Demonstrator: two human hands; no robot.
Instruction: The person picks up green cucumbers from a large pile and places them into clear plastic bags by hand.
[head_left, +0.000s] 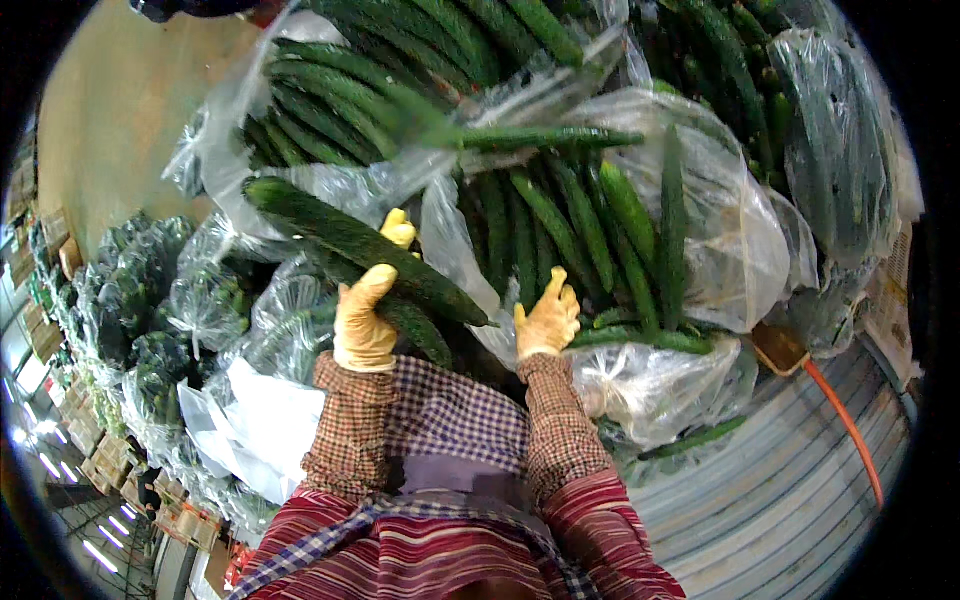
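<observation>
My left hand (366, 322), in a pale yellow glove, is closed round a long dark green cucumber (350, 232). Yellow fingertips show beyond its far side. A second cucumber (418, 332) lies tight under the first, against the same hand; whether it is gripped too is partly hidden. My right hand (547, 317), gloved alike, has its fingers apart and nothing visible in them. It hovers at the near edge of an open clear plastic bag (722, 232) full of cucumbers (560, 225). One cucumber (550, 138) lies across the bag's far side, another (672, 230) lengthwise on the right.
More cucumbers (330, 100) fill an open bag at the far left. Tied bags (205, 300) stand in rows on the left, beside a white sheet (255, 425). At right are a wooden-looking block (780, 350), an orange hose (845, 420) and ridged grey flooring (780, 490).
</observation>
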